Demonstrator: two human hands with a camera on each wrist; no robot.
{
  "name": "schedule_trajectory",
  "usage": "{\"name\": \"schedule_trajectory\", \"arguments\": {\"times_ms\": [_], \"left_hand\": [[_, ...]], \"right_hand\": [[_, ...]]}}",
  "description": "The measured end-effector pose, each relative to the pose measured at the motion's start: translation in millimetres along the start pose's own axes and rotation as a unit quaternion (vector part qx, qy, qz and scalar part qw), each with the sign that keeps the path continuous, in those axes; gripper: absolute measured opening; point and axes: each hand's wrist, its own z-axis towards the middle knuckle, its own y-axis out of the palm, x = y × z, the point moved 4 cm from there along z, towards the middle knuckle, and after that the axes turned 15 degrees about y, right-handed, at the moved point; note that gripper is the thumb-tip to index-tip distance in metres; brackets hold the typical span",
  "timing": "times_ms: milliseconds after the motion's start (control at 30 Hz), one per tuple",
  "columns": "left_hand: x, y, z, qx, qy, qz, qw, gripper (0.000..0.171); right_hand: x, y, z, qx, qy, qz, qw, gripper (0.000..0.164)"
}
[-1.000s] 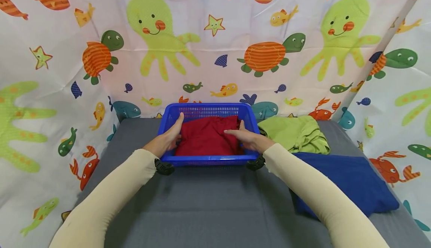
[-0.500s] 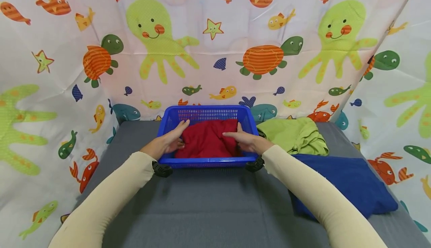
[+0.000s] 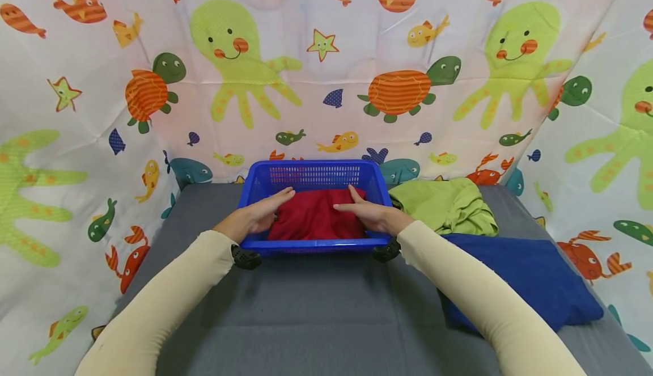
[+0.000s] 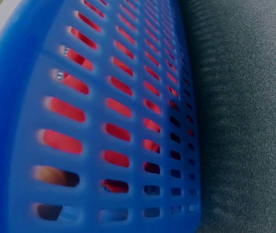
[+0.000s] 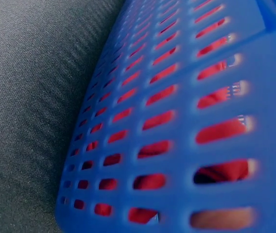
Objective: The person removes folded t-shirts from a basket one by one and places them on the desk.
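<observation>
A blue plastic basket (image 3: 311,245) with slotted walls holds a bundle of red cloth (image 3: 318,217). My left hand (image 3: 252,217) reaches over the near left rim and lies along the cloth's left side, fingers extended. On the opposite side, my right hand (image 3: 374,214) rests at the cloth's right edge, thumb and forefinger spread apart. The lower fingers of both hands are partly hidden. Both wrist views look at the basket's outer wall (image 4: 26,121), where red cloth (image 5: 220,131) shows through the slots.
Right of the basket lies a crumpled lime-green cloth (image 3: 444,206). Nearer, a folded dark blue cloth (image 3: 525,279) sits partly behind the right sleeve (image 3: 479,291). A grey surface (image 3: 306,308) lies beneath. Printed curtains (image 3: 326,98) hang at the back and both sides.
The left fingertips have shifted right over the cloth's edge. The right thumb and forefinger have spread wider. The red cloth looks lower and flatter. The head view has tilted up slightly.
</observation>
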Motion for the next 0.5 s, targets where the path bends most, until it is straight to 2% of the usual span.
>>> {"name": "schedule_trajectory", "arguments": {"times_ms": [200,500], "left_hand": [[-2.4,2.1,-3.5,-0.026,-0.024,0.027,0.9990,0.065],[2.6,0.1,-5.0,0.006,-0.004,0.026,0.9996,0.062]], "right_hand": [[0.7,0.9,-0.6,-0.012,0.001,-0.005,1.000,0.098],[-2.0,0.1,-2.3,-0.006,-0.038,0.011,0.999,0.097]]}}
